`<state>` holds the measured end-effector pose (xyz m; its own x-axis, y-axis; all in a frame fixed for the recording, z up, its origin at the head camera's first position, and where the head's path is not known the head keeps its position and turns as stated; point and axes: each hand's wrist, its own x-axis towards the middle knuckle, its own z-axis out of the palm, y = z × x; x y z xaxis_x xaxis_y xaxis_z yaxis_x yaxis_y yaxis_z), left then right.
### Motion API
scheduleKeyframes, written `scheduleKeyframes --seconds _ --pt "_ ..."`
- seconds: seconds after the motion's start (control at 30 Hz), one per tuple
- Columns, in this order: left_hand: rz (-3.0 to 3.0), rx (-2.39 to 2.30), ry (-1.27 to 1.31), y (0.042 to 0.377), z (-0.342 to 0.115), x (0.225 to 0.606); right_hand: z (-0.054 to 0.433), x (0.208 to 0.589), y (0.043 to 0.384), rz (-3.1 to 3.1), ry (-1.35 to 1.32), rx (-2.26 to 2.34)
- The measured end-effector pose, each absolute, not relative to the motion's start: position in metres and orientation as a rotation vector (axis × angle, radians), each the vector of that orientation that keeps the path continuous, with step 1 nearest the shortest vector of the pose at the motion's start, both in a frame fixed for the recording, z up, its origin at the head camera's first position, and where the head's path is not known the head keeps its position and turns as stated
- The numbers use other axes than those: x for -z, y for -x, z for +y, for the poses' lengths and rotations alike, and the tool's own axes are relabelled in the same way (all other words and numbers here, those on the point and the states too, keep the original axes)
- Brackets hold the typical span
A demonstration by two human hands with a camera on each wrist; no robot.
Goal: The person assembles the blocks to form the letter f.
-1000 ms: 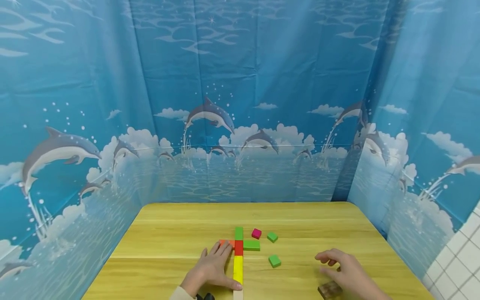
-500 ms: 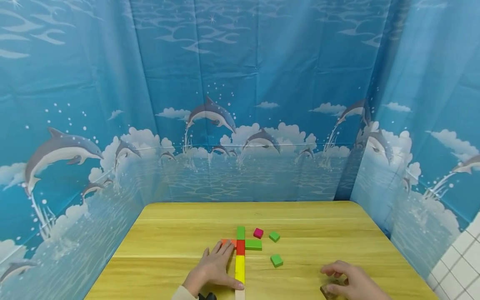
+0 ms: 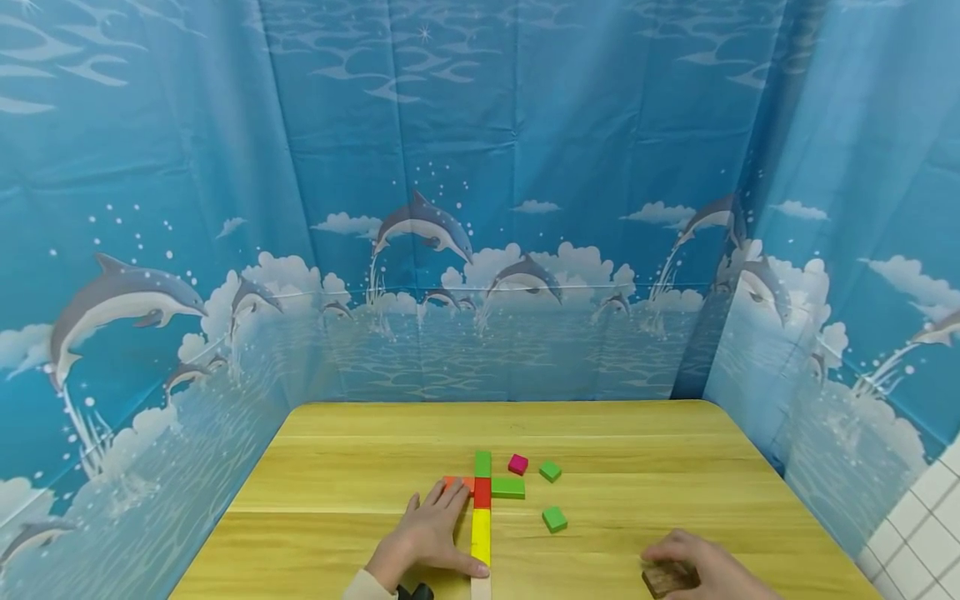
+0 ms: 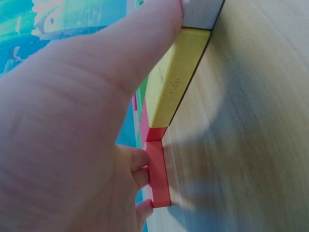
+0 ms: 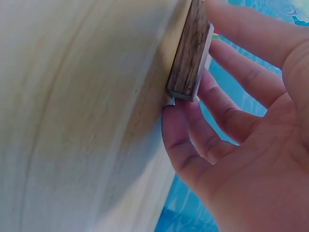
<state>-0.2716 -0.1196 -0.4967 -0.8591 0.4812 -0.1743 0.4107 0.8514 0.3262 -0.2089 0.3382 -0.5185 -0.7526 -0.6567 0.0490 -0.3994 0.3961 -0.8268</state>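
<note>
Brown block (image 3: 658, 581) within the curl of the right hand (image 3: 708, 568), well apart from the left hand (image 3: 429, 536).
In the right wrist view its long side runs across the fingertips, from the thumb toward the little finger, close to the counter (image 3: 322, 475); the right fingers bend round it, thumb at its edge, though how firmly I cannot tell. Well left of them, the left fingers lie spread, tips touching the orange block (image 4: 158, 174), thumb stretched to where the yellow block (image 3: 481, 537) meets the pale block (image 3: 481, 589).

One brown block (image 5: 189, 53), four green blocks (image 3: 508, 488), five other blocks (image 3: 481, 536), two hands (image 3: 429, 535)
</note>
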Motion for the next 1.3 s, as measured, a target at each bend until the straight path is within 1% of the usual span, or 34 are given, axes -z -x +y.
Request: scheduleKeyframes --seconds 0.2,0.43,0.53,0.77,1.17,1.3 --pt "2.782 -0.414 -0.679 0.271 -0.120 0.496 0.340 0.522 0.210 2.449 1.004 1.210" --pt "2.774 -0.405 -0.676 0.273 -0.121 0.498 0.340 0.521 0.212 2.444 1.004 1.214" --pt "2.776 -0.404 -0.681 0.273 -0.122 0.498 0.338 0.521 0.211 2.457 0.976 1.213" --pt "2.787 -0.397 -0.672 0.273 -0.122 0.498 0.330 0.520 0.209 2.360 0.758 1.309" --pt "2.782 -0.401 -0.676 0.275 -0.117 0.502 0.331 0.525 0.219 2.372 0.920 1.315" --pt "2.789 -0.404 -0.655 0.273 -0.120 0.503 0.324 0.520 0.223 2.410 0.882 1.281"
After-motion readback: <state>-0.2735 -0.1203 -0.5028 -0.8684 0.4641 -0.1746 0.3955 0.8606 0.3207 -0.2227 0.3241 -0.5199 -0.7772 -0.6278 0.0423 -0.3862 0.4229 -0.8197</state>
